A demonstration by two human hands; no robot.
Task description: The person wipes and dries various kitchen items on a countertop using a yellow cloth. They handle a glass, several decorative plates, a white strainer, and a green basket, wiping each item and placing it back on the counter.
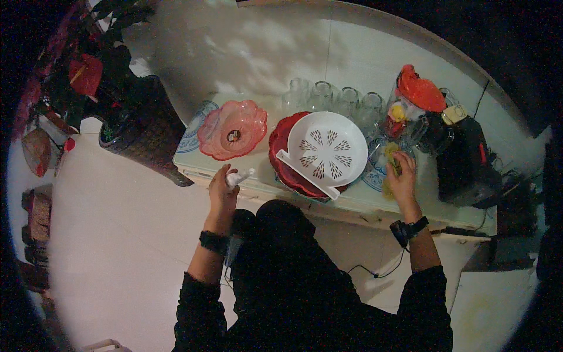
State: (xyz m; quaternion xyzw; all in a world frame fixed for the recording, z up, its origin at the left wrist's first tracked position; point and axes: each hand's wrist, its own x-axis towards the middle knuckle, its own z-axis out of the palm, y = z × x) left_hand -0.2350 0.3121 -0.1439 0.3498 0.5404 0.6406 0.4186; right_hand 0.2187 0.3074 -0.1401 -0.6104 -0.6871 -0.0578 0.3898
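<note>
My left hand (pixel 223 187) is closed around a small white object (pixel 240 177), perhaps crumpled tissue or wrap; blur hides its exact kind. It is held just in front of the cabinet edge, below a pink scalloped glass bowl (pixel 233 130). On the other side, my right hand (pixel 402 174) pinches a yellowish, crumpled-looking item (pixel 389 151) above a blue-patterned plate (pixel 373 176). Between the hands sits a white perforated colander (pixel 327 149) on a red scalloped dish (pixel 279 154). A white plastic strip (pixel 308 174) lies across the front of both.
Several clear glasses (pixel 323 94) stand along the back. At the right are a clear container with a red bag (pixel 420 92), a glass mug (pixel 435 136) and a black appliance (pixel 464 163). A dark planter (pixel 145 132) with red flowers rises at the left.
</note>
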